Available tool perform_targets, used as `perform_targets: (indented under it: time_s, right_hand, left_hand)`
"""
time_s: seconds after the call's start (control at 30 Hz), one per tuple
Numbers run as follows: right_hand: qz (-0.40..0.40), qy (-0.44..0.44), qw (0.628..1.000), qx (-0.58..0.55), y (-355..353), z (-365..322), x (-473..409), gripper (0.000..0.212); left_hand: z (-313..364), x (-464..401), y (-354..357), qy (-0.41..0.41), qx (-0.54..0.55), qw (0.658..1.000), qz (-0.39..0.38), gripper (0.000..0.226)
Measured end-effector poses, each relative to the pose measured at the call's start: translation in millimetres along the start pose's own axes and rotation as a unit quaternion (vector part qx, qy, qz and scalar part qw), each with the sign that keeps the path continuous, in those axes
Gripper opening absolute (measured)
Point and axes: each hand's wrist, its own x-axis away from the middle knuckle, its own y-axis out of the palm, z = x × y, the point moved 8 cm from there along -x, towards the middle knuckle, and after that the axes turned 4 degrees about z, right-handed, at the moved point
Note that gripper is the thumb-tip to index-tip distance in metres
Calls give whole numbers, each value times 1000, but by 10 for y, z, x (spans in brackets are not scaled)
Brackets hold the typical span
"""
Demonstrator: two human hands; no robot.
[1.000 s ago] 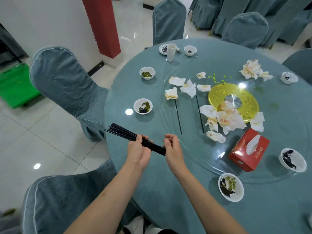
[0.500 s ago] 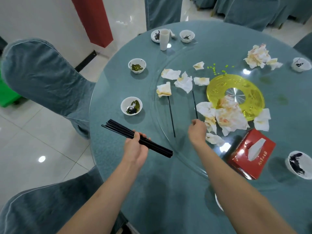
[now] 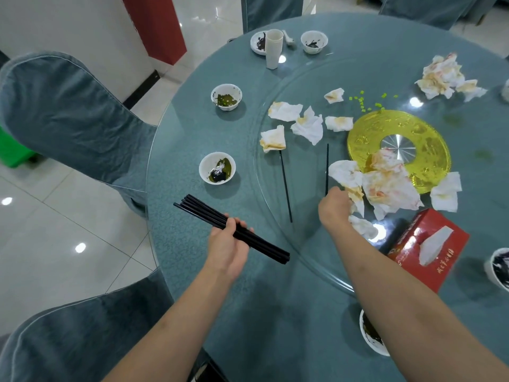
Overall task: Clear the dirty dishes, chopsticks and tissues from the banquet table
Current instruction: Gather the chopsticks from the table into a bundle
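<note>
My left hand (image 3: 228, 244) grips a bundle of black chopsticks (image 3: 203, 212) above the near-left part of the round teal table (image 3: 192, 133). Out on the glass turntable, my right hand (image 3: 334, 208) has its fingers curled on the near end of a loose black chopstick (image 3: 327, 166). A second loose chopstick (image 3: 286, 188) lies to its left. Stained tissues (image 3: 385, 183) are piled just right of that hand, and more tissues (image 3: 305, 125) lie farther back. Two dirty white bowls (image 3: 217, 168) (image 3: 226, 97) sit on the left.
A red tissue box (image 3: 429, 246) stands right of my right arm. A yellow disc (image 3: 429, 139) marks the turntable's centre. A white cup (image 3: 273, 48) and small dishes sit at the far edge, with bowls (image 3: 369, 334) (image 3: 500, 267) near me. Covered chairs (image 3: 63, 114) (image 3: 82, 334) flank the left.
My right hand let go of the bundle and reached forward to the near end of the loose chopstick on the glass. My left hand kept hold of the bundle.
</note>
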Motion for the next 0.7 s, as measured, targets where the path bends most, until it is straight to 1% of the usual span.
perform_targets:
  time_s: [0.1,0.2,0.23,0.3,0.33,0.4,0.5,0.6,0.7]
  right_hand:
    - [5,0,999,-48,37,36,-28,5]
    - [33,-6,994,-107,43,12,24,23]
    - [40,-10,992,-119,34,-26,68,22]
    - [44,-14,989,-144,41,-127,185,7]
    - [42,-17,986,-159,56,-188,251,7]
    - [32,-27,984,-174,121,-315,362,16]
    - [12,-40,983,-177,232,-489,432,19]
    - [-6,-47,985,-163,333,-592,418,13]
    - [-10,-52,989,-140,397,-651,401,26]
  left_hand:
    - [5,14,-5,-4,1,1000,1,13]
    - [17,25,-26,-7,3,1000,0,12]
    - [16,24,-35,-8,3,1000,0,12]
    - [15,42,-53,-9,4,1000,0,12]
    - [15,58,-61,-8,4,1000,0,12]
    - [14,76,-80,-6,4,1000,4,13]
    - [5,75,-131,-5,4,1000,10,14]
    - [16,112,-186,-2,5,1000,15,14]
    - [41,133,-227,2,6,1000,18,14]
